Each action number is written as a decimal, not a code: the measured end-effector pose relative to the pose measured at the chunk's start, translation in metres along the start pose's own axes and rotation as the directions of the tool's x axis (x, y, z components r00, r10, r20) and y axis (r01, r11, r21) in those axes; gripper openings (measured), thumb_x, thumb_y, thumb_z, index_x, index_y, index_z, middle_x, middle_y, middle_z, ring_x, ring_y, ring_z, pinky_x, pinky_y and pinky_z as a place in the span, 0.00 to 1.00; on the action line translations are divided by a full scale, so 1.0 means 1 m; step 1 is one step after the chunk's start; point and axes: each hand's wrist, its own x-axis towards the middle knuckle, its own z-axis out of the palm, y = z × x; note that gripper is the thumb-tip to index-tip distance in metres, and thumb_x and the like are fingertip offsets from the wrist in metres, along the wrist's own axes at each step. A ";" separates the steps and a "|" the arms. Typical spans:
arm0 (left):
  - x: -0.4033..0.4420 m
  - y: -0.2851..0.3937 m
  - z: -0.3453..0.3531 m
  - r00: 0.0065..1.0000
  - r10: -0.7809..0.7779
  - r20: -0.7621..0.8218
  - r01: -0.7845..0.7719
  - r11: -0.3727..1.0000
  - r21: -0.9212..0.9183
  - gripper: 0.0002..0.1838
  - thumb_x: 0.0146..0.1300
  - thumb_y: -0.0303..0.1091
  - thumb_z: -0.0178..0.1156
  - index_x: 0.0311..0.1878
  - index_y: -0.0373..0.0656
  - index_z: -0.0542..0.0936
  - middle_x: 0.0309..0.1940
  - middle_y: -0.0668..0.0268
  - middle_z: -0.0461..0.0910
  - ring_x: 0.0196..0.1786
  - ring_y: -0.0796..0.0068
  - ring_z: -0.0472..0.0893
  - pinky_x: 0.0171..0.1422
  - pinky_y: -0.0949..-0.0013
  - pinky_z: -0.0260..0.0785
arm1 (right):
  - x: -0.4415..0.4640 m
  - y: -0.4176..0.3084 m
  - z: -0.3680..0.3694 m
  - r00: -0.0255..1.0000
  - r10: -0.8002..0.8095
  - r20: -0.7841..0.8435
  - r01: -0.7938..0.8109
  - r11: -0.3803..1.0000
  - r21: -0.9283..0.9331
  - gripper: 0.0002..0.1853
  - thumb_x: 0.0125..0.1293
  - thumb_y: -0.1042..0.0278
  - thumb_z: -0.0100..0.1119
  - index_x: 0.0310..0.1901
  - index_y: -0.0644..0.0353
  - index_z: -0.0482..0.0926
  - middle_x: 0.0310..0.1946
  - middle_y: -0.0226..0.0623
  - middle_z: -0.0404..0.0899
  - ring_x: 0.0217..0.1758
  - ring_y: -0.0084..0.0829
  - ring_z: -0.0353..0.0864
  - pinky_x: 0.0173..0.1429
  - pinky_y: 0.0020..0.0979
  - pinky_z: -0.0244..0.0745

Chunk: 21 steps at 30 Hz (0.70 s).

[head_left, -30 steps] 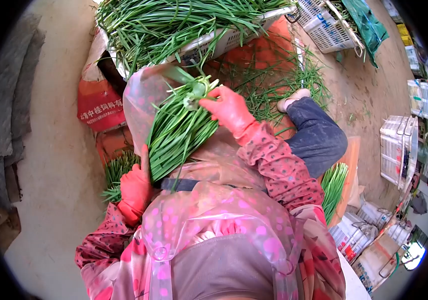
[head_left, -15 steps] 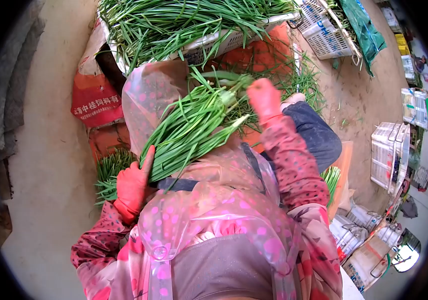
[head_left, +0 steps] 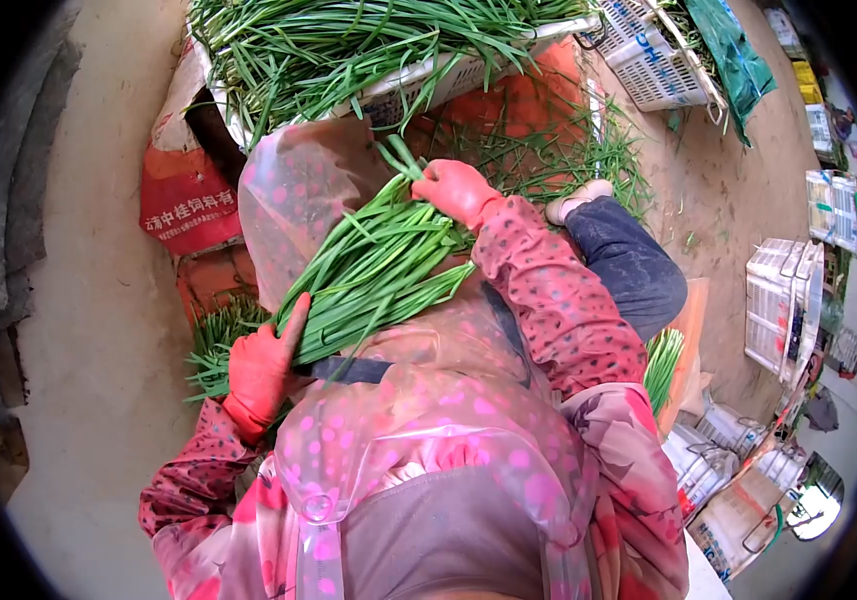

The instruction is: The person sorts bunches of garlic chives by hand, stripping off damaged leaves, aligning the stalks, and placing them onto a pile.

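Observation:
A bunch of long green garlic chives (head_left: 378,270) lies aslant across my lap on a clear, pink-dotted apron (head_left: 428,410). My left hand (head_left: 260,375), in a red glove, grips its lower left end, with the index finger stretched along the leaves. At the upper right end, my red-gloved right hand (head_left: 456,192) is closed around some stalks, and a few green tips stick out past its fingers. The fingertips of this hand are partly hidden among the leaves.
A white crate (head_left: 448,78) heaped with chives stands ahead. Loose green scraps (head_left: 538,150) litter the red ground beyond my right hand. Another pile of chives (head_left: 223,335) lies at left, near a red sack (head_left: 188,200). A second white crate (head_left: 653,60) stands at upper right.
My right hand has moved left and inward, from beyond the bunch's end onto the stalks there. My left hand stays at the lower end.

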 end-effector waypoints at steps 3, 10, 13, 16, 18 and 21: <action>0.000 -0.001 0.003 1.000 -0.004 -0.012 0.004 1.000 0.015 0.59 0.34 0.47 0.75 0.74 0.62 0.55 0.26 0.54 0.73 0.25 0.53 0.76 0.30 0.54 0.67 | 0.009 0.032 -0.014 0.983 0.083 -0.163 -0.046 0.974 0.224 0.15 0.55 0.56 0.58 0.30 0.60 0.84 0.31 0.47 0.81 0.34 0.43 0.81 0.43 0.42 0.74; 0.001 -0.001 0.003 1.000 -0.007 0.003 0.007 0.999 -0.036 0.58 0.35 0.47 0.75 0.74 0.61 0.55 0.25 0.55 0.72 0.25 0.53 0.76 0.30 0.54 0.67 | -0.071 0.050 -0.084 0.905 0.215 -0.367 0.012 0.850 0.527 0.19 0.63 0.52 0.61 0.44 0.61 0.80 0.36 0.34 0.80 0.33 0.31 0.79 0.41 0.32 0.78; 0.002 0.002 0.003 1.000 -0.031 0.001 0.031 0.999 -0.044 0.58 0.35 0.45 0.75 0.74 0.61 0.55 0.26 0.55 0.73 0.26 0.52 0.77 0.30 0.54 0.68 | -0.114 0.004 -0.037 0.870 -0.395 -0.296 0.439 0.893 0.100 0.18 0.61 0.58 0.64 0.48 0.60 0.79 0.39 0.33 0.81 0.39 0.27 0.80 0.45 0.30 0.77; 0.002 0.003 -0.006 0.999 -0.034 0.028 0.036 0.996 -0.080 0.58 0.35 0.41 0.74 0.74 0.61 0.55 0.29 0.54 0.75 0.28 0.51 0.78 0.32 0.53 0.69 | -0.098 0.017 0.012 0.855 -0.440 -0.274 0.488 0.862 0.137 0.17 0.61 0.63 0.64 0.49 0.59 0.80 0.38 0.34 0.82 0.40 0.26 0.81 0.46 0.28 0.76; -0.002 -0.004 0.007 0.999 -0.044 -0.005 0.043 0.998 -0.033 0.58 0.34 0.40 0.75 0.74 0.60 0.56 0.32 0.54 0.76 0.29 0.51 0.78 0.33 0.54 0.70 | -0.092 0.014 0.013 0.901 -0.361 -0.242 0.427 0.836 0.345 0.17 0.60 0.65 0.64 0.50 0.58 0.80 0.38 0.35 0.83 0.40 0.27 0.81 0.46 0.28 0.76; 0.001 -0.007 0.007 0.996 -0.010 -0.086 0.007 1.000 -0.027 0.59 0.32 0.38 0.75 0.73 0.59 0.56 0.38 0.52 0.77 0.31 0.51 0.79 0.34 0.55 0.71 | -0.099 0.005 -0.005 0.990 -0.141 -0.027 0.136 0.861 0.490 0.16 0.57 0.63 0.65 0.47 0.57 0.80 0.36 0.39 0.82 0.39 0.38 0.82 0.41 0.32 0.76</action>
